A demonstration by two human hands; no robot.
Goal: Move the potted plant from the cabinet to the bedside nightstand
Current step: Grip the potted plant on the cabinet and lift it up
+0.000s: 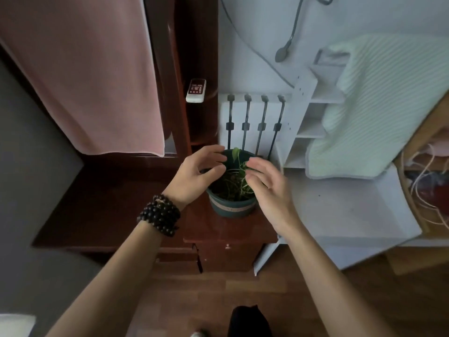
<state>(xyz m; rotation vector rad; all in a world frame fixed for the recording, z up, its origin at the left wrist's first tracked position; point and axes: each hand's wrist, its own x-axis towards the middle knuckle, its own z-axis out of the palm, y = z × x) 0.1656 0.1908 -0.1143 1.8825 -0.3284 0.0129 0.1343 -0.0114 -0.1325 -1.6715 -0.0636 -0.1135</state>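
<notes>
Upper left of the frame: a pink cloth (80,76) hangs down over dark wood furniture, prob. just drying or kept out of the way. Right of it, a white remote (196,90) sits on a small dark shelf, easy to reach.

Mid frame, left side: the left hand (196,175), w/ a dark bead bracelet (159,215) on its wrist, is by the left rim of the pot. Fingers are spread and curled, not squeezing anything. Can't tell if the tips touch the rim.

Center: the potted plant (232,188), a dark green pot w/ thin stems and a few leaves, stands upright on the small reddish-brown nightstand (218,229). It looks like it has landed where it should go, pushed near the back so it won't get knocked off.

Right of the pot: the right hand (269,186) is open too, fingers loose, covering the pot's right edge. Two hands, one each side, keep the pot from tipping.

I think the hands are letting go or fixing the leaves.

Right side: a white shelf unit (313,122), then a pale green striped blanket (379,103) draped over it.
</notes>
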